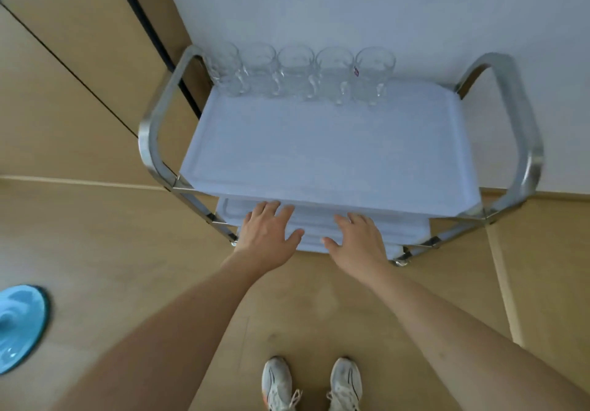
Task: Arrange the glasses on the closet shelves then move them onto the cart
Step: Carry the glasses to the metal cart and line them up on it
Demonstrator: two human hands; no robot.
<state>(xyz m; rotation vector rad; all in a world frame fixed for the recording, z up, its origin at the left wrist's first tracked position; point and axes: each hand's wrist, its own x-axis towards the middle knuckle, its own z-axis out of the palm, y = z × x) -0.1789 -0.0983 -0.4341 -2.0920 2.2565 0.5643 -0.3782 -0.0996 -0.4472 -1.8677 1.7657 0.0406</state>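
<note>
Several clear glass mugs (297, 72) stand in a row along the far edge of the cart's white top shelf (325, 149), handles toward me. The cart (150, 136) has a steel tube frame with a curved handle at each end. My left hand (266, 236) and my right hand (357, 241) are stretched out side by side, palms down and fingers spread, in front of the near edge of the top shelf, over the lower white shelves (405, 228). Neither hand holds anything. Whether the fingertips touch the cart I cannot tell.
The cart stands against a white wall (351, 5). Tan closet doors (64, 69) fill the left side. A round blue object (19, 324) lies on the wooden floor at the left. My two white shoes (311, 385) are at the bottom.
</note>
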